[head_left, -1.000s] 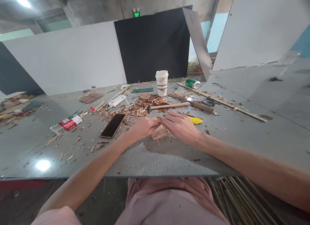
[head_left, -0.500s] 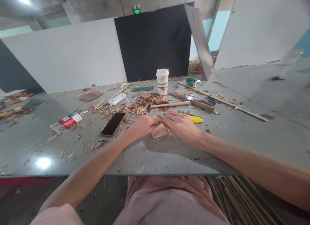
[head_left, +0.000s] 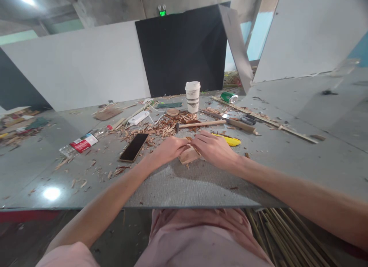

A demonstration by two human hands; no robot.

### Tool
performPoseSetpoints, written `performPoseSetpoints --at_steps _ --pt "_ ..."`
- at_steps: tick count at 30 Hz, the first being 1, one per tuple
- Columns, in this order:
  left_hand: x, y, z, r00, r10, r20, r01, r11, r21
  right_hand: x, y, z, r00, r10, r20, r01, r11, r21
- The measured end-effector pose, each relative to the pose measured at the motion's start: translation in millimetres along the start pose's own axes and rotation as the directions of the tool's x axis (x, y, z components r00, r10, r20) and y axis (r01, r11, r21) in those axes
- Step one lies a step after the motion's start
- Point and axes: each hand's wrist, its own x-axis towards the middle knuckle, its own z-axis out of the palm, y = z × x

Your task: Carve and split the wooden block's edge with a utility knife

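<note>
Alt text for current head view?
A person's left hand and right hand meet over a small wooden piece on a gray table. Around them lie wood shavings, a phone, a hammer and a yellow object; a lidded white cup stands beyond.

White cup (head_left: 192, 99) — upright, green can (head_left: 228, 97), phone (head_left: 134, 147)

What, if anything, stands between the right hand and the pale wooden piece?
Nothing visible: the right hand overlaps the edge of the pale wooden piece in this view. The yellow object lies beyond that hand.
</note>
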Motion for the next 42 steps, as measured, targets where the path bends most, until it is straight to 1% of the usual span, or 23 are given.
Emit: performPoseSetpoints --at_steps 3,5,8,11,13,14,16,18,19,20,21,23,24,26,28,30,31,33,35,36,38,40,42 --pt "0 -2 0.0 0.999 -0.040 0.005 0.040 0.999 -0.011 1 0 -1 0.999 0.028 -0.022 -0.029 1.000 -0.004" --pt "-1 -3 -0.9 0.997 -0.072 -0.009 0.072 0.996 -0.051 1 0 -1 0.997 0.064 -0.044 -0.063 0.998 0.013" --pt "-1 -2 -3.8 0.993 -0.120 0.009 0.120 0.974 -0.192 1 3 0 0.987 0.141 -0.080 -0.138 0.990 0.043" --pt "-1 3 -7.4 0.984 -0.152 0.097 0.177 0.918 -0.354 0 5 1 0.966 0.234 -0.107 -0.229 0.971 0.064" --pt "-1 7 -8.8 0.974 -0.183 0.136 0.226 0.851 -0.474 0 6 0 0.949 0.296 -0.113 -0.287 0.954 0.084" --pt "-1 9 -9.0 0.967 -0.215 0.139 0.256 0.797 -0.548 1 7 -1 0.938 0.326 -0.116 -0.317 0.944 0.091" --pt "0 11 -8.6 0.946 -0.302 0.117 0.294 0.649 -0.701 2 9 -5 0.913 0.385 -0.132 -0.376 0.922 0.091" --pt "1 11 -7.8 0.915 -0.397 0.075 0.282 0.495 -0.822 3 12 -10 0.889 0.434 -0.146 -0.427 0.901 0.083" --pt "1 10 -7.4 0.897 -0.439 0.055 0.264 0.432 -0.862 4 14 -12 0.876 0.458 -0.151 -0.452 0.889 0.077" --pt "2 9 -7.0 0.879 -0.475 0.037 0.246 0.387 -0.888 4 15 -14 0.864 0.479 -0.153 -0.474 0.878 0.071" --pt "2 7 -6.6 0.863 -0.506 0.018 0.230 0.360 -0.904 5 17 -16 0.854 0.497 -0.153 -0.493 0.868 0.067" --pt "3 4 -5.4 0.844 -0.536 -0.014 0.205 0.346 -0.915 5 19 -18 0.841 0.518 -0.157 -0.515 0.855 0.061" --pt "3 3 -4.8 0.843 -0.537 -0.031 0.192 0.355 -0.915 5 19 -19 0.839 0.519 -0.165 -0.516 0.854 0.062" --pt "3 2 -3.6 0.856 -0.513 -0.069 0.164 0.396 -0.903 5 19 -19 0.841 0.509 -0.185 -0.505 0.860 0.071" --pt "3 5 -3.3 0.869 -0.478 -0.130 0.132 0.476 -0.869 4 19 -19 0.847 0.494 -0.199 -0.487 0.869 0.085" --pt "2 9 -4.0 0.872 -0.440 -0.215 0.108 0.600 -0.793 4 18 -17 0.861 0.468 -0.201 -0.455 0.884 0.107" --pt "2 11 -4.8 0.871 -0.417 -0.260 0.101 0.670 -0.735 4 17 -16 0.875 0.443 -0.196 -0.426 0.896 0.123" --pt "1 15 -6.4 0.874 -0.343 -0.345 0.090 0.811 -0.578 4 15 -15 0.915 0.361 -0.181 -0.334 0.929 0.162" --pt "0 18 -7.5 0.881 -0.239 -0.408 0.065 0.916 -0.395 4 12 -14 0.954 0.252 -0.162 -0.219 0.956 0.197" --pt "0 19 -7.6 0.884 -0.185 -0.430 0.048 0.950 -0.309 4 11 -13 0.968 0.198 -0.154 -0.164 0.965 0.205" --pt "-1 19 -7.2 0.887 -0.095 -0.452 0.018 0.985 -0.171 5 8 -13 0.983 0.114 -0.142 -0.085 0.977 0.196" --pt "-1 18 -6.4 0.898 -0.041 -0.439 0.005 0.996 -0.084 5 6 -14 0.989 0.067 -0.133 -0.045 0.986 0.163" --pt "-1 17 -5.9 0.915 -0.014 -0.404 -0.002 0.999 -0.038 4 6 -15 0.991 0.049 -0.126 -0.032 0.991 0.131"
